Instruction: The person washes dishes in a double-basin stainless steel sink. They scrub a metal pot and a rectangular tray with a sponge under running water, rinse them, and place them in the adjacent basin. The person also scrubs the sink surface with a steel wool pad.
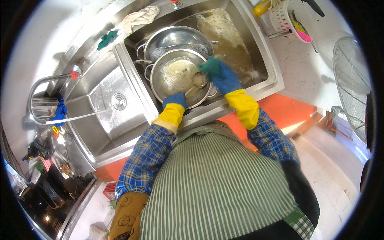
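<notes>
My left hand [175, 102], in a blue and yellow rubber glove, grips the handle end of a metal ladle [199, 79] at the near rim of a steel pan [168, 72]. The ladle's bowl lies inside the pan, which holds cloudy, foamy water. In the same kind of glove, my right hand [223, 76] holds a green scouring pad [211, 66] over the pan's right rim; it is slightly blurred. Behind stands a second two-handled steel pan [177, 36] with suds. Both pans stand in the right basin [258, 54], among murky, foamy water.
At left is another sink basin [105, 126] with a drain, and a curved faucet [30, 102] running water into it. A beige cloth [141, 18] and green scrap [107, 40] lie on the back ledge. A white perforated basket [279, 18] with utensils and a large mesh strainer [352, 81] are right.
</notes>
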A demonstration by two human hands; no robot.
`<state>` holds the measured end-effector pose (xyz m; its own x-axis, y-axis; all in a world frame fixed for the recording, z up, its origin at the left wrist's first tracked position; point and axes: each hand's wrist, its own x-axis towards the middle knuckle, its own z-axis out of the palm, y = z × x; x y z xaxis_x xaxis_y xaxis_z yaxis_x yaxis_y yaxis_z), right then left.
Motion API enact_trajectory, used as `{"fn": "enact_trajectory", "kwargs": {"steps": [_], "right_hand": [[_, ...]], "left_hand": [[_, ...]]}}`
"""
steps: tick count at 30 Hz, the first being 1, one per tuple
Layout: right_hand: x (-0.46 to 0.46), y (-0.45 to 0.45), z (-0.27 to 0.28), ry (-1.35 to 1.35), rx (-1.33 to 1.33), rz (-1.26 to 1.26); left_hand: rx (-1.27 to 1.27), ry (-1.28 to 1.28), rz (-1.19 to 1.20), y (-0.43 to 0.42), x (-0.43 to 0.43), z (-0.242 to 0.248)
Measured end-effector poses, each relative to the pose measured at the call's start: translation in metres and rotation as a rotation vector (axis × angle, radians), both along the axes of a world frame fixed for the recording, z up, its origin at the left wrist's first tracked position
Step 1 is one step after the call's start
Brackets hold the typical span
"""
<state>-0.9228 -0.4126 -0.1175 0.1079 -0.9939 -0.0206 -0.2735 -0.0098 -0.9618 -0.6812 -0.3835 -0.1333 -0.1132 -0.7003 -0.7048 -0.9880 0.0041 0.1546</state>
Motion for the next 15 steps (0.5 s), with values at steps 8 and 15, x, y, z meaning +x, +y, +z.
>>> {"fn": "enact_trajectory", "kwargs": {"steps": [8,15], "right_hand": [[0.088,-0.032,-0.052,0.703,0.492,0.440],[0.121,-0.020,-0.095,0.601,0.574,0.109]], "left_hand": [[0.793,0.751,1.456,0.004,0.045,0.023],[0.576,0.663,1.297,0.003,0.054,0.052]]}}
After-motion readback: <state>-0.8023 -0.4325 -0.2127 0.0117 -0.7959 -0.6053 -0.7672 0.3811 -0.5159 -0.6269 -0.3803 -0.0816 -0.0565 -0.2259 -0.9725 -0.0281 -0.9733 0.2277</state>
